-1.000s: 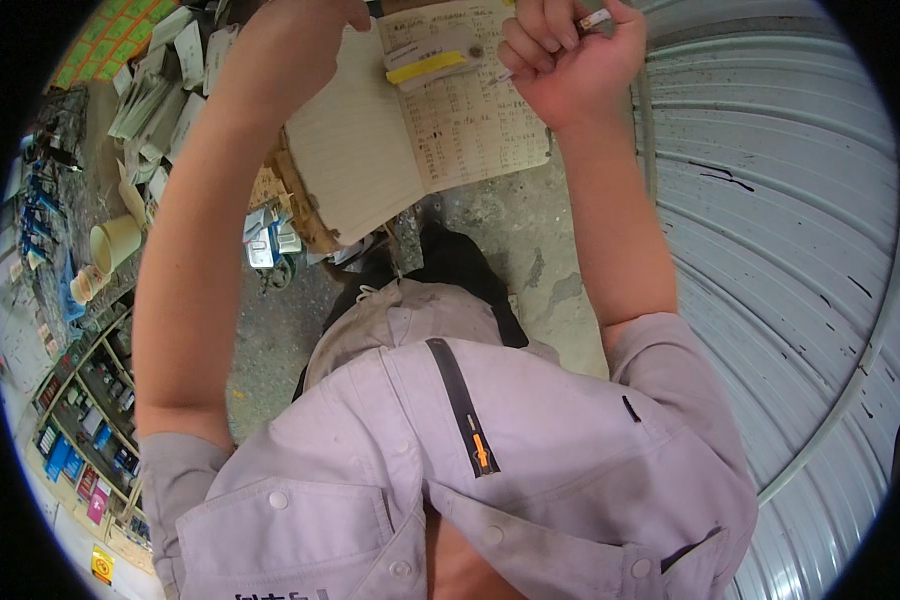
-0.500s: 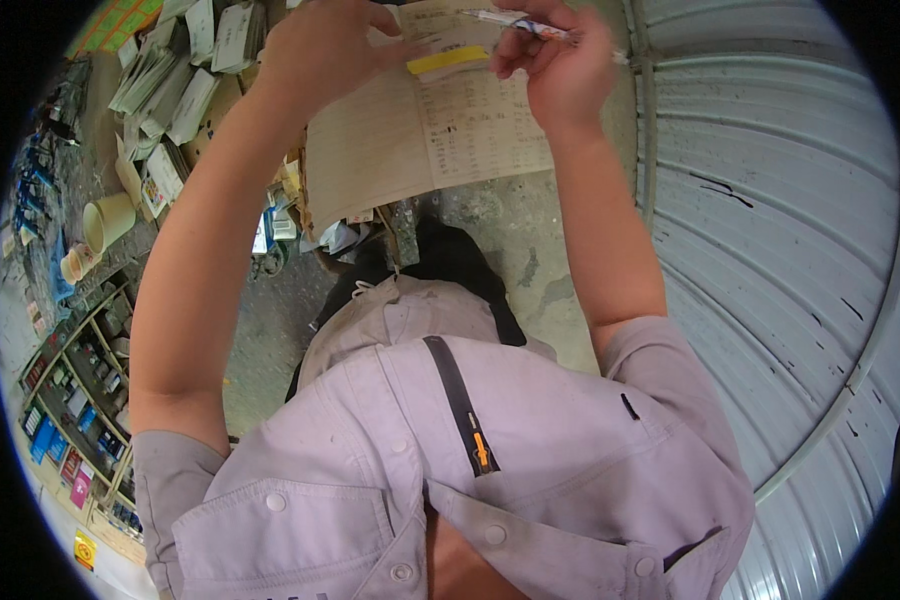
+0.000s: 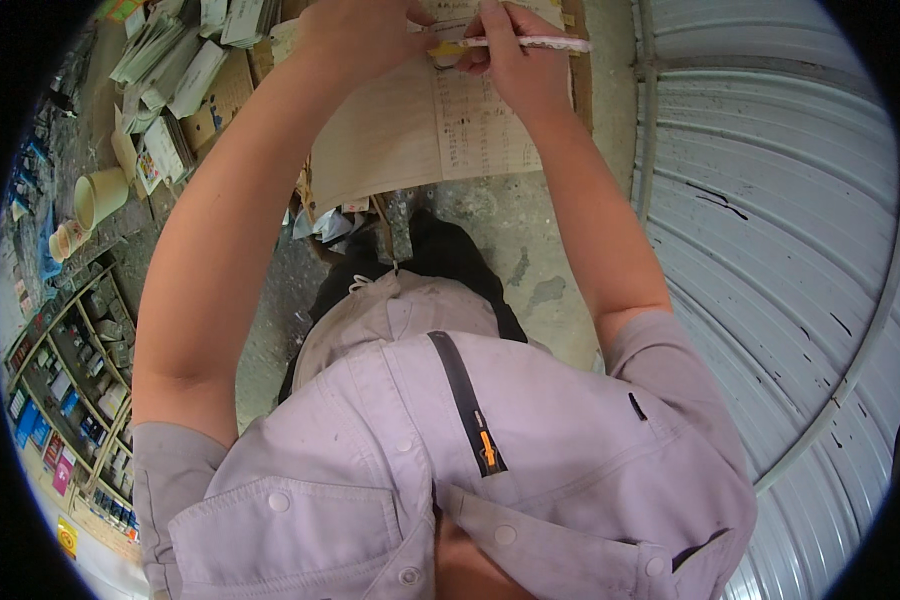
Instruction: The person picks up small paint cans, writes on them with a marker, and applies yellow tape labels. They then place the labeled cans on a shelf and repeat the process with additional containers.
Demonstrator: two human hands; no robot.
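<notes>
An open notebook [image 3: 380, 130] with handwritten columns on its right page lies at the top of the view, ahead of me. Pinched in my right hand [image 3: 525, 68] is a slim white patterned pen [image 3: 555, 43]; its tip points left, over the page. My left hand [image 3: 365, 35] rests over the notebook's upper left part, thumb and a finger apart, its other fingers hidden by the hand or cut off by the view. A yellow strip [image 3: 446, 48] lies on the page between my two hands, beside my left thumb and partly covered.
Stacks of paper slips [image 3: 160, 60], a cream cup [image 3: 100, 197] and smaller paper cups [image 3: 67, 240] are on the cluttered surface at left. A metal rack [image 3: 70, 375] with small boxes stands lower left. Ribbed metal wall panels [image 3: 770, 200] rise along the right.
My right hand has moved left and lowered the pen to the page, swinging it level. My left hand has shifted right, towards the yellow strip, which is now more covered.
</notes>
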